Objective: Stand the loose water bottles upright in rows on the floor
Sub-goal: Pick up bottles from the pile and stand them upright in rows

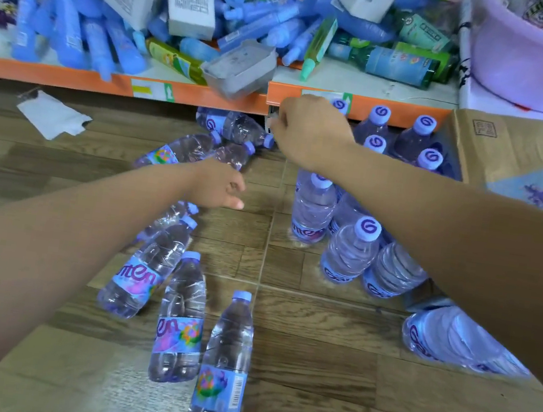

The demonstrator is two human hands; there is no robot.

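Note:
Several clear water bottles with lilac caps lie loose on the wood-look floor: one nearest me, one beside it, one under my left forearm, and more near the shelf. Upright bottles stand at the right in rows. My left hand hovers with loosely curled fingers and nothing in it, just short of a lying bottle. My right hand is seen from the back, fingers curled down just above the cap of the lying bottle by the shelf. Whether it grips anything is hidden.
A low orange-edged shelf heaped with blue bottles and white boxes runs along the back. A cardboard box stands at the right, a lilac basin above it. White paper lies on the floor. More bottles lie at the right.

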